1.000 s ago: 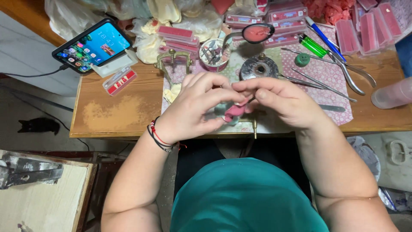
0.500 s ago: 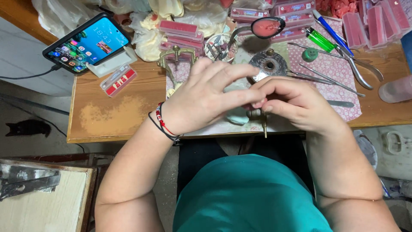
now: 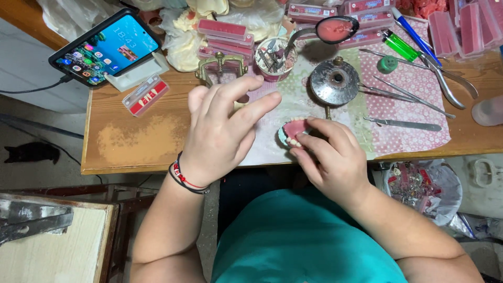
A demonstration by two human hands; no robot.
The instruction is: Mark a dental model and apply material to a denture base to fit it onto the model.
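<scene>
Fingers of the right hand (image 3: 327,157) pinch a pink wax denture with white teeth (image 3: 293,131) at the wooden table (image 3: 136,141) near edge; the left hand (image 3: 222,126) hovers open, empty. Beyond lie a round metal burner (image 3: 335,81) and steel instruments (image 3: 403,105).

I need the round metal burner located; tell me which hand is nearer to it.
Right. The right hand, holding a pink denture, sits just below the round metal burner. The left hand hovers open, farther off to the burner's left.

Bare wooden tabletop (image 3: 136,141) lay open at left; metal instruments (image 3: 403,99) and the round burner (image 3: 334,82) crowded the right.
</scene>
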